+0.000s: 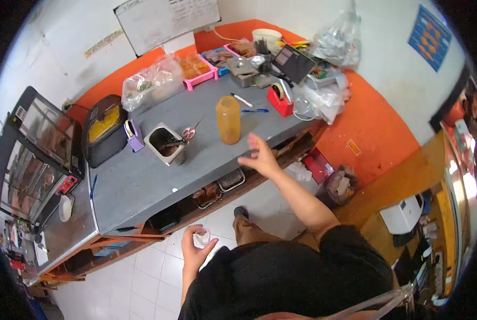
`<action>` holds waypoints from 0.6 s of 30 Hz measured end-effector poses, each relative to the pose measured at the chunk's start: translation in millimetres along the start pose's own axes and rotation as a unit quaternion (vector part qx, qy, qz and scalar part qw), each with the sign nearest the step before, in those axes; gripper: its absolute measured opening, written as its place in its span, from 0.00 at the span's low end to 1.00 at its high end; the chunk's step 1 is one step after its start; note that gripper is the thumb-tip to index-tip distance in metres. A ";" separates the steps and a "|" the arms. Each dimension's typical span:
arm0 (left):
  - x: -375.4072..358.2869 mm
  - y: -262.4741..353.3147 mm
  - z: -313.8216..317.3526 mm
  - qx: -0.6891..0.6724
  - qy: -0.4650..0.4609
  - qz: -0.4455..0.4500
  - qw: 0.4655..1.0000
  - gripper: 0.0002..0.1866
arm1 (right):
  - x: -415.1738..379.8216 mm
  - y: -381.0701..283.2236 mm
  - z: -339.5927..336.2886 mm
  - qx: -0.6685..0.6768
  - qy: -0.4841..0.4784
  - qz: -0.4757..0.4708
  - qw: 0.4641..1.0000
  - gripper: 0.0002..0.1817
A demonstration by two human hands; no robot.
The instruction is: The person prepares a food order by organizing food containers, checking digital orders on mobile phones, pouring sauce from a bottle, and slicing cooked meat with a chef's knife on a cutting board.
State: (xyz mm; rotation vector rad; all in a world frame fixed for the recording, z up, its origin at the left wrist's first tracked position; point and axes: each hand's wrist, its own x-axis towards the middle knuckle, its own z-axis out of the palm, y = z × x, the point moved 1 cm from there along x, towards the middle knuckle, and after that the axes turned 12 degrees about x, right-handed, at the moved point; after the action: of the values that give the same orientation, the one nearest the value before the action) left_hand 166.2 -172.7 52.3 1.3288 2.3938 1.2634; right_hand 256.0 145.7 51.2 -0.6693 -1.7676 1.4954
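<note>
My left hand point(193, 248) is low in front of the counter, its fingers curled round a small clear plastic cup point(201, 237). Over the counter's front edge, my right hand point(260, 156) is open, fingers apart and holding nothing. Just left of it stands an upright bottle point(228, 121) of translucent plastic, yellow-orange in colour, with a visible gap between hand and bottle. Farther left on the grey counter point(137, 186) sits a square metal container point(165, 144) with dark contents and a dark-handled utensil in it. Pink-handled scissors point(189, 133) lie beside that container.
A red tape dispenser point(279, 100) and plastic bags point(319, 98) occupy the counter's right end. At left are a purple tape dispenser point(134, 136), a black tray point(104, 130) and a glass display case point(38, 154). Below the counter, a shelf holds trays point(231, 180).
</note>
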 end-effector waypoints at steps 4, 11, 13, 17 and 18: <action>60.8 -4.1 4.6 0.000 0.020 -0.002 1.000 0.26 | 108.2 50.0 16.4 -0.029 0.066 -0.061 0.996 0.52; 173.7 -7.3 36.5 -0.104 -0.014 -0.013 0.994 0.28 | 162.2 39.8 27.1 -0.074 -0.017 -0.141 0.987 0.47; 204.0 -2.2 42.5 -0.147 -0.031 -0.016 0.989 0.29 | 174.1 -16.9 19.9 -0.141 -0.055 -0.213 0.965 0.47; 261.8 16.6 45.6 -0.319 -0.105 0.016 0.942 0.30 | 189.8 -113.1 10.9 -0.225 -0.145 -0.361 0.893 0.48; 274.7 23.1 43.7 -0.358 -0.127 0.031 0.924 0.30 | 191.5 -131.8 9.5 -0.294 -0.158 -0.418 0.845 0.44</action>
State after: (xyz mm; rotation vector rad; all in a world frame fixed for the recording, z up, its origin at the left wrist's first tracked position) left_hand 35.3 65.8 114.5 1.2224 1.4864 1.6338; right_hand 139.6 261.7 215.9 0.1376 -2.3556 0.4640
